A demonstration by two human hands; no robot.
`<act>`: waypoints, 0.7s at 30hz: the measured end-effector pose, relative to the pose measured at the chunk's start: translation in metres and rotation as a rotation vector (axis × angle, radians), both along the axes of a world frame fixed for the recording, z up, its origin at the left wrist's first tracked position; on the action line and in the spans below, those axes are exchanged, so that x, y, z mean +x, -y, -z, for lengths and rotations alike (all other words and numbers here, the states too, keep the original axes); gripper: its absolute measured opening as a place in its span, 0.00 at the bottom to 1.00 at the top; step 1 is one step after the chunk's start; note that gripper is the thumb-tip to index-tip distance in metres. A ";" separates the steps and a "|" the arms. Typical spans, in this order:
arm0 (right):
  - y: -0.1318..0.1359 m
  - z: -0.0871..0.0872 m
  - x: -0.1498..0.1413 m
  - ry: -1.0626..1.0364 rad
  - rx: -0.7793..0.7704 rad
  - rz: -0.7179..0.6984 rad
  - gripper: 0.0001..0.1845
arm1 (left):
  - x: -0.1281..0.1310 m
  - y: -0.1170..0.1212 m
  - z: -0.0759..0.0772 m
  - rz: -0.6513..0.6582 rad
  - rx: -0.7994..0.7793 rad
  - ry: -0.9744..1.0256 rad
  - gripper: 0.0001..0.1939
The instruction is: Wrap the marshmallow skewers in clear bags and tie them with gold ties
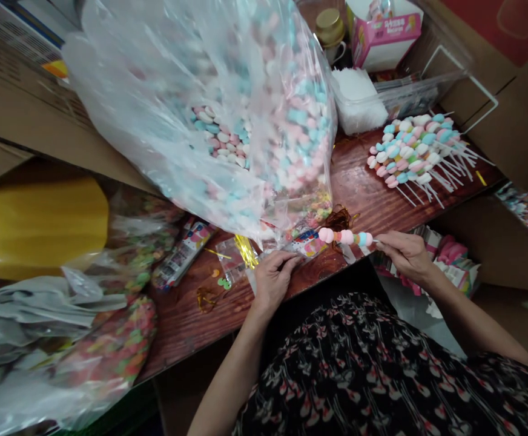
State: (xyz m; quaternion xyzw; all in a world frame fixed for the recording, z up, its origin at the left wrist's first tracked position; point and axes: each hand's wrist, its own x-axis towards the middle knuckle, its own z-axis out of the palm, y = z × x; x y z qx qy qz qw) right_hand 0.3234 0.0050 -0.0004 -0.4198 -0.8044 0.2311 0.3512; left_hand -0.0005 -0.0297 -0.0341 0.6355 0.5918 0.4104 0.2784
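Observation:
My right hand [404, 254] pinches the white stick of a candy skewer [346, 237]. Pink, orange and blue sweets are threaded along it, and its tip points left. My left hand [273, 275] is closed, thumb against fingers, at the edge of a small clear printed plastic bag [307, 243]. The skewer's tip is over that bag's right end. Gold twist ties [246, 251] lie just left of my left hand. Behind the hands, a big clear bag of pastel candies [227, 136] rests on the wooden table [186, 330].
Finished skewers [413, 148] are piled at the right. Behind them stands a clear plastic bin [445, 82] with a pink box [386, 36]. A stack of printed wrappers [183, 254] lies left, near bags of colourful ring candies [114, 345] and a yellow container [41, 227].

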 end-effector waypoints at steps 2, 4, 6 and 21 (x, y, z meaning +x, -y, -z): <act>-0.001 -0.001 0.002 0.032 0.016 -0.022 0.08 | 0.000 0.001 0.001 0.002 0.008 0.011 0.04; -0.001 -0.001 0.003 0.062 0.028 -0.051 0.08 | -0.001 0.001 0.002 0.005 0.019 0.015 0.03; -0.002 0.002 0.003 0.096 0.047 -0.075 0.08 | -0.001 0.001 0.003 0.017 0.028 0.010 0.03; -0.014 -0.024 0.008 0.617 0.395 -0.131 0.14 | -0.004 0.005 0.012 0.059 0.045 -0.079 0.05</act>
